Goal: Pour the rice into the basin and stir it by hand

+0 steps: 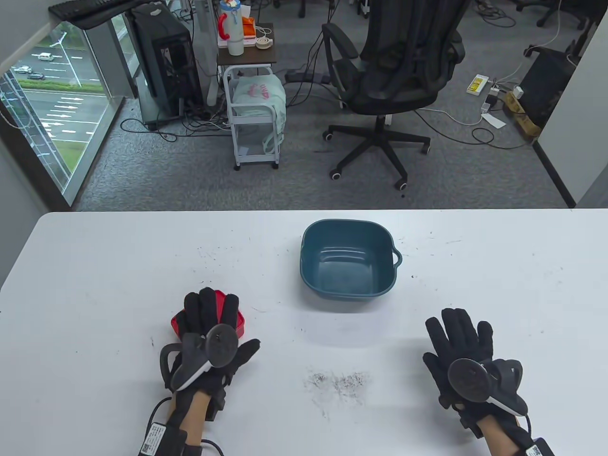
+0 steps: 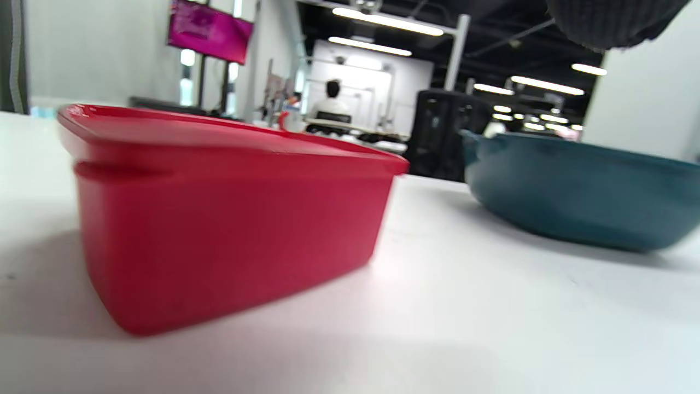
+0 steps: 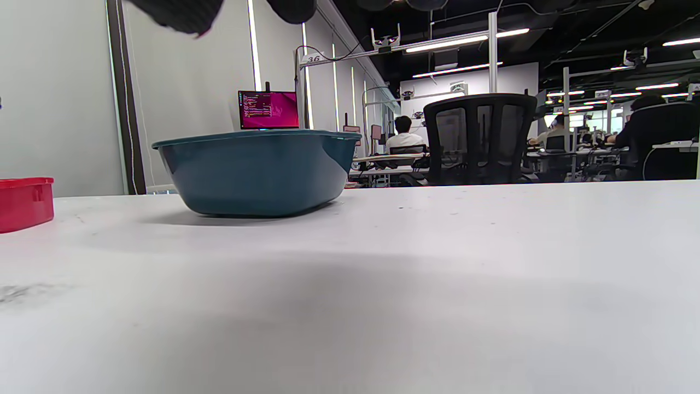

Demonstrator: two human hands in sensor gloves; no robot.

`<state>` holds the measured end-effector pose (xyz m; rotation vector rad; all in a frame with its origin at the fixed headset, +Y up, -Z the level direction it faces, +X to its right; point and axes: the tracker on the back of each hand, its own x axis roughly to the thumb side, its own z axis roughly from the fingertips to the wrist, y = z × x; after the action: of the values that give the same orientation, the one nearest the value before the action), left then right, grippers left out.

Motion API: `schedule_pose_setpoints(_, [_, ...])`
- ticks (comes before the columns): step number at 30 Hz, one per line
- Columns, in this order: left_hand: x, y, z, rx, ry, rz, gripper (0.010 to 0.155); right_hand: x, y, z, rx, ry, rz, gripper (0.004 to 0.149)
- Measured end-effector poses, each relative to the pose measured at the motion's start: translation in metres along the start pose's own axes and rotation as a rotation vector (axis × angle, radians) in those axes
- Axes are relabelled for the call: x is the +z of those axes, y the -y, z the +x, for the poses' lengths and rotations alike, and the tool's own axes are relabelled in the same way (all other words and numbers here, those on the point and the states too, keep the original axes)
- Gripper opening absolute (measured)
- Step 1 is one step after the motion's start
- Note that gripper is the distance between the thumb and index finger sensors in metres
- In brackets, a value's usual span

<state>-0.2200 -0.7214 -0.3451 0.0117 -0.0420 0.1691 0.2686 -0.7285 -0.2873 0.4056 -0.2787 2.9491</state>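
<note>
An empty teal basin (image 1: 349, 280) with a small side handle stands at the middle of the white table (image 1: 118, 266). It also shows in the left wrist view as the basin (image 2: 579, 197) and in the right wrist view as the basin (image 3: 257, 172). A red box (image 1: 240, 327) sits at the front left; its contents are hidden. My left hand (image 1: 213, 323) lies over the red box (image 2: 229, 219) with straight fingers; I cannot tell whether it touches. My right hand (image 1: 458, 342) rests flat and spread on the bare table at the front right, holding nothing. The red box (image 3: 24, 202) shows at that view's left edge.
Dark smudges (image 1: 339, 382) mark the table between my hands. Beyond the table's far edge stand a black office chair (image 1: 399, 71) and a white cart (image 1: 254, 118) on the floor.
</note>
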Motion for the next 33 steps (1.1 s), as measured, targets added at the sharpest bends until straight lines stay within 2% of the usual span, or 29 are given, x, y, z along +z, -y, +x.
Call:
schedule_pose_setpoints(3, [-0.018, -0.002, -0.019, -0.022, -0.094, -0.146, 0.107, 0.000, 0.001, -0.003, -0.020, -0.008, 0.004, 0.071])
schedule_pose_setpoints(6, [-0.034, 0.009, -0.040, -0.032, -0.166, -0.352, 0.110, 0.001, 0.001, -0.006, -0.039, -0.019, 0.013, 0.071])
schedule_pose_setpoints(10, [-0.040, 0.024, -0.063, 0.093, -0.209, -0.479, 0.112, 0.001, 0.001, -0.008, -0.055, -0.030, 0.015, 0.071])
schedule_pose_setpoints(16, [-0.039, 0.027, -0.069, 0.151, -0.164, -0.401, 0.113, 0.000, 0.000, -0.010, -0.076, -0.035, 0.026, 0.072])
schedule_pose_setpoints(19, [-0.037, 0.025, -0.068, 0.166, -0.128, -0.296, 0.109, 0.000, 0.001, -0.010, -0.077, -0.038, 0.028, 0.072])
schedule_pose_setpoints(21, [-0.036, 0.023, -0.064, 0.233, -0.092, -0.280, 0.107, 0.000, 0.002, -0.011, -0.087, -0.037, 0.021, 0.072])
schedule_pose_setpoints(24, [-0.033, 0.014, -0.044, 0.285, -0.011, -0.253, 0.108, 0.000, 0.002, -0.011, -0.095, -0.035, 0.025, 0.072])
schedule_pose_setpoints(28, [-0.026, 0.001, 0.006, 0.283, 0.127, -0.227, 0.107, 0.000, 0.001, -0.011, -0.102, -0.031, 0.031, 0.072])
schedule_pose_setpoints(33, [-0.013, 0.005, 0.067, 0.254, 0.279, -0.215, 0.106, 0.000, 0.001, -0.012, -0.111, -0.025, 0.029, 0.072])
